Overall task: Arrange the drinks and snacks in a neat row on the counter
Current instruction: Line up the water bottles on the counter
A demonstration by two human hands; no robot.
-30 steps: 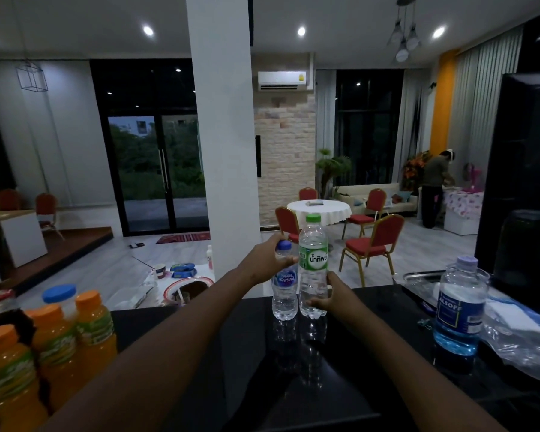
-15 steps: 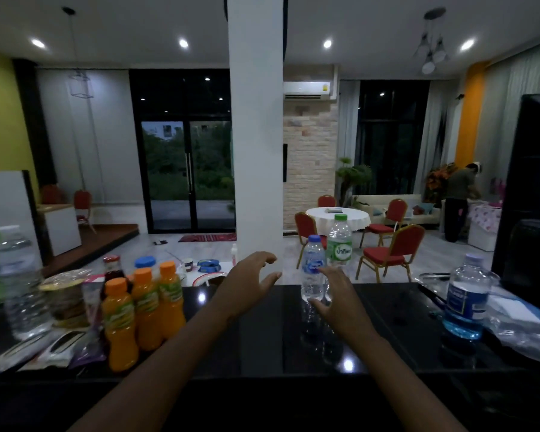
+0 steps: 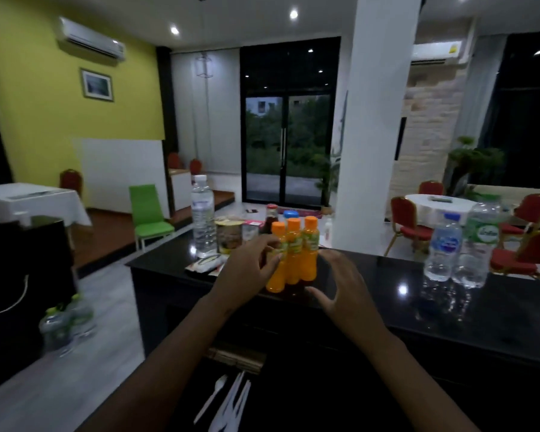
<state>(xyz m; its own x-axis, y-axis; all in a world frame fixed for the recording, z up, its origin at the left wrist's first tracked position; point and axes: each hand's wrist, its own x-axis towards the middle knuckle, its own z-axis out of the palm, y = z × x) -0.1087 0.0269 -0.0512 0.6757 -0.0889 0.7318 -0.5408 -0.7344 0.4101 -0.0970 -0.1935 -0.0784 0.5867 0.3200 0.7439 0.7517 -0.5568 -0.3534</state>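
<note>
Three orange juice bottles stand close together on the black counter. My left hand is at the left bottle, fingers spread and touching its side. My right hand hovers open just right of the bottles, apart from them. Behind them are a dark bottle with a red cap, a blue cap, a snack cup, a tall water bottle and flat snack packets. Two water bottles stand side by side at the right.
A white pillar rises behind the counter. White plastic cutlery lies on a lower surface near me. Water bottles and a black bag sit at the left. Red chairs and a round table stand beyond the counter.
My view swung left from the two water bottles, which both hands released. Both hands moved left to the orange juice bottles, the left one now touching the nearest bottle.
</note>
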